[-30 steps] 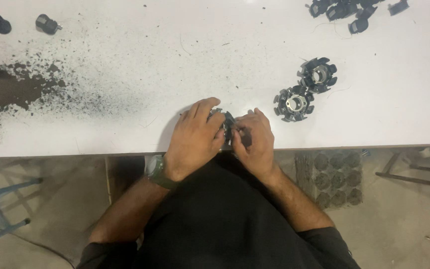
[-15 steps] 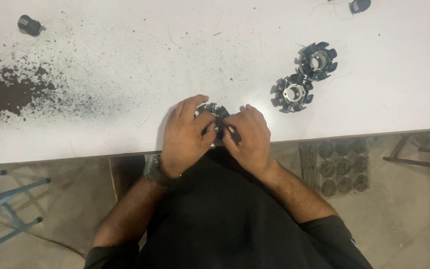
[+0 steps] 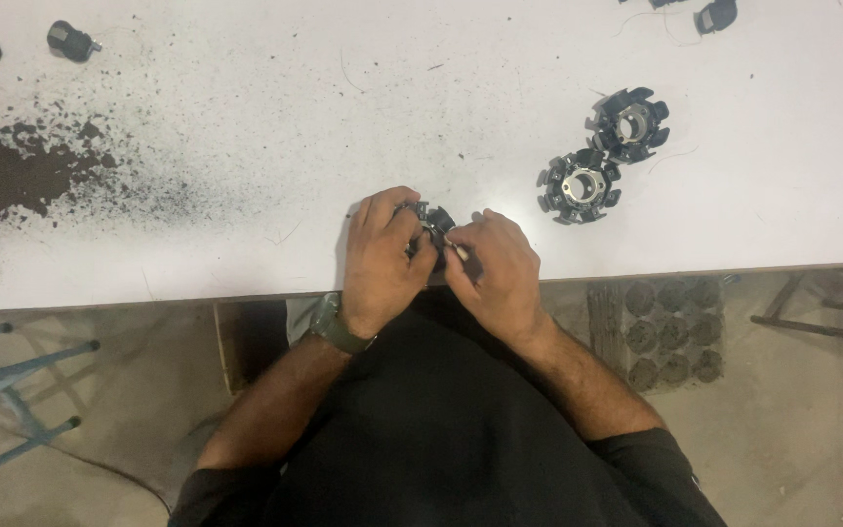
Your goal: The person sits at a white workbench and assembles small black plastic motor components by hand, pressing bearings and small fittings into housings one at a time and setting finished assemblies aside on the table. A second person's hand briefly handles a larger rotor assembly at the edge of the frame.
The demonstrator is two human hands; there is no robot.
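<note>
Left hand point(image 3: 382, 259), right hand point(image 3: 500, 268) clasp black toothed part point(image 3: 431, 220); mostly hidden.

we seem to be in a workshop: a stained white table point(image 3: 246, 117) with dark powder point(image 3: 12, 185) at its left edge, black toothed motor parts point(image 3: 578, 185) toward its right edge, bare concrete floor point(image 3: 100, 429) below.

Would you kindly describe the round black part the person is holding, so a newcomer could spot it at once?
Start at the white table and follow its near edge to the middle, where the left hand and right hand meet. Between them sits a black round slotted part, mostly hidden by fingers. Unlike the two similar black slotted rings with silvery centres lying free to the right, it is in hand.
</note>
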